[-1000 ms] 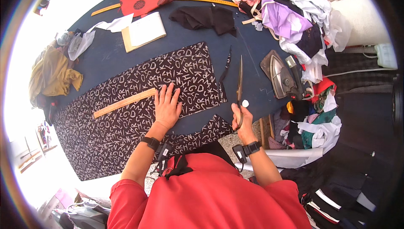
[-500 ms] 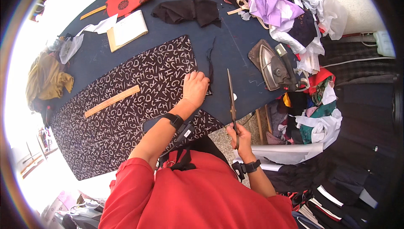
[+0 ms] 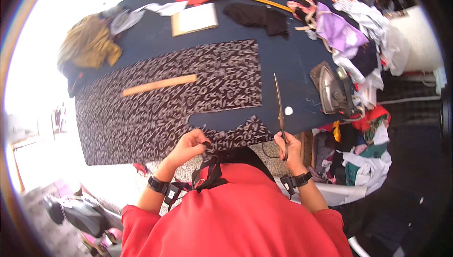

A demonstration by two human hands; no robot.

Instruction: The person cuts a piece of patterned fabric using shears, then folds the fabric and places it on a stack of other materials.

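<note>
The right hand (image 3: 289, 144) is closing around the handles of the scissors (image 3: 279, 107), gripping them at the near table edge. From the fist the blades are running straight away from the person, long axis pointing up the table, tips lying over bare dark tabletop (image 3: 288, 63). The blades are looking closed or nearly so; the picture is too small to tell for sure. A small white chalk (image 3: 288, 110) is sitting just right of the blades, and an iron (image 3: 330, 89) is resting farther right.

The left hand (image 3: 188, 146) is curling shut, pinching the near edge of the patterned cloth (image 3: 179, 101), with a short dark strap or scrap under the fingers. The cloth is spreading from this hand away and to the left, with a notch cut out of its near right side.

So the cloth is lying to the left of the scissors, its nearest flap just beside the blades, between the two hands. A wooden ruler (image 3: 159, 85) is lying on the cloth well beyond the left hand, its long axis crosswise to the scissors.
</note>
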